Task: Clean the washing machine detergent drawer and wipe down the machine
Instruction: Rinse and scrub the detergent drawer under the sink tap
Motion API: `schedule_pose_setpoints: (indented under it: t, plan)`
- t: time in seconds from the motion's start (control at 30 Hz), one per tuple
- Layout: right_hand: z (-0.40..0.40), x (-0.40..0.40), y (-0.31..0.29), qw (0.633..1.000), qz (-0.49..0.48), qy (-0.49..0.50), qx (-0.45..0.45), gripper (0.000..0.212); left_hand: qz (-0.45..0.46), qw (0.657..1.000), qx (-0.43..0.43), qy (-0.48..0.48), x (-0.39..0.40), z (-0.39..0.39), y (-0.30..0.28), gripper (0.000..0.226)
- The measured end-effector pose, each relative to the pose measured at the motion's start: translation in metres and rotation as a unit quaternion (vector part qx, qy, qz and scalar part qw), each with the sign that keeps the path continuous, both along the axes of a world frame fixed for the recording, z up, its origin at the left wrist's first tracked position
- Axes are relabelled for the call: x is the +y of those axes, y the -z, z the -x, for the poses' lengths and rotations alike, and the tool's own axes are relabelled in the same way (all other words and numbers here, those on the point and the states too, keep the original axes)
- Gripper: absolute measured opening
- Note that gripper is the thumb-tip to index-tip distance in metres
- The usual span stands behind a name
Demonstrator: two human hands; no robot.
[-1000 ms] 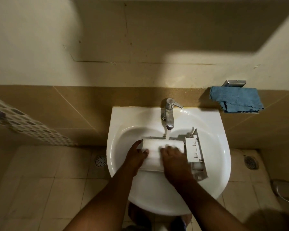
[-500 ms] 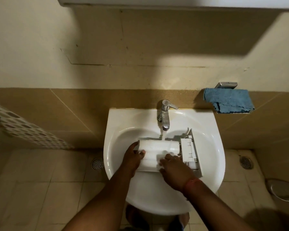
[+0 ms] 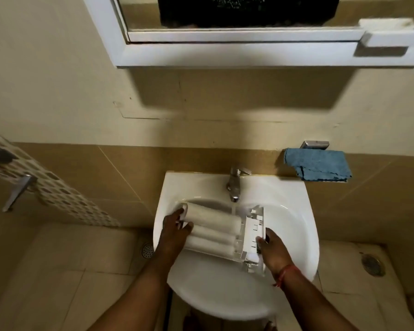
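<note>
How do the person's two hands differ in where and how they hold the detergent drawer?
The left hand grips the rounded left end of the detergent drawer; the right hand pinches its flat front panel on the right. The left hand sits farther up the sink, the right lower. Both hold the drawer under the tap.

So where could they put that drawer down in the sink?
Bare patches: the sink bowl's near curve, below the detergent drawer, and its right side. Crowded under the tap, where left hand and right hand hold it.

Beige walls [image 3: 58, 68] are banded with tan tiles [image 3: 120, 173], and a white-framed mirror [image 3: 237, 51] is hung above pale floor tiles [image 3: 46, 271].
</note>
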State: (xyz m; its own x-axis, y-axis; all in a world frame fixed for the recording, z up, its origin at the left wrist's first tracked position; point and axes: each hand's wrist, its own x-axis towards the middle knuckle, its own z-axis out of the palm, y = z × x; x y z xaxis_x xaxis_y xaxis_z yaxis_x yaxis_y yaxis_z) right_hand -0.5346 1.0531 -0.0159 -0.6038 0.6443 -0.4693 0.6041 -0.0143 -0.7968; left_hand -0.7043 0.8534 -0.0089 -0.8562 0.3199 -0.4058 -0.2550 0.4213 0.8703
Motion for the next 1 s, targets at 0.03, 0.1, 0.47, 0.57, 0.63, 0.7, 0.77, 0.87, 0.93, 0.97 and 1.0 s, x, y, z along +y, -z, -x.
schedule_pose_setpoints:
  t: [0.03, 0.1, 0.47, 0.57, 0.63, 0.7, 0.77, 0.87, 0.93, 0.97, 1.0]
  plan:
    - [0.001, -0.002, -0.001, 1.000, -0.003, -0.004, -0.008, 0.020, 0.009, 1.000, 0.024, -0.009, -0.001, -0.002, -0.005, 0.058]
    - [0.003, -0.002, 0.003, 1.000, 0.023, -0.014, -0.011, 0.024, 0.028, 0.997, 0.059, -0.029, -0.001, -0.008, -0.014, 0.055]
    - [0.057, 0.000, 0.004, 0.980, 0.151, -0.130, -0.011, 0.034, 0.190, 0.938, 0.248, -0.152, -0.017, -0.056, -0.061, 0.054]
    - [0.070, 0.006, 0.006, 0.979, 0.138, -0.149, 0.000, 0.028, 0.200, 0.942, 0.218, -0.158, -0.019, -0.064, -0.065, 0.068]
    - [0.078, 0.009, 0.008, 0.982, 0.122, -0.144, 0.001, 0.031, 0.157, 0.959, 0.140, -0.188, -0.018, -0.067, -0.065, 0.087]
    - [0.081, 0.012, 0.008, 0.987, 0.089, -0.136, 0.015, 0.030, 0.114, 0.962, 0.070, -0.238, -0.013, -0.073, -0.068, 0.097]
    - [0.080, 0.012, 0.013, 0.982, 0.022, -0.188, 0.022, 0.023, 0.078, 0.958, 0.021, -0.274, -0.005, -0.082, -0.073, 0.086]
    - [0.056, -0.002, 0.007, 0.978, -0.046, -0.197, 0.052, 0.037, 0.005, 0.946, -0.061, -0.320, 0.012, -0.099, -0.070, 0.074]
    - [0.029, -0.017, 0.003, 0.962, -0.085, -0.228, 0.122, 0.051, -0.034, 0.927, -0.110, -0.357, 0.023, -0.107, -0.065, 0.072]
    - [0.013, -0.026, 0.000, 0.943, -0.111, -0.270, 0.159, 0.057, -0.046, 0.915, -0.124, -0.381, 0.028, -0.110, -0.065, 0.071]
    - [-0.001, -0.033, -0.002, 0.923, -0.121, -0.310, 0.191, 0.064, -0.060, 0.903, -0.134, -0.404, 0.035, -0.113, -0.067, 0.070]
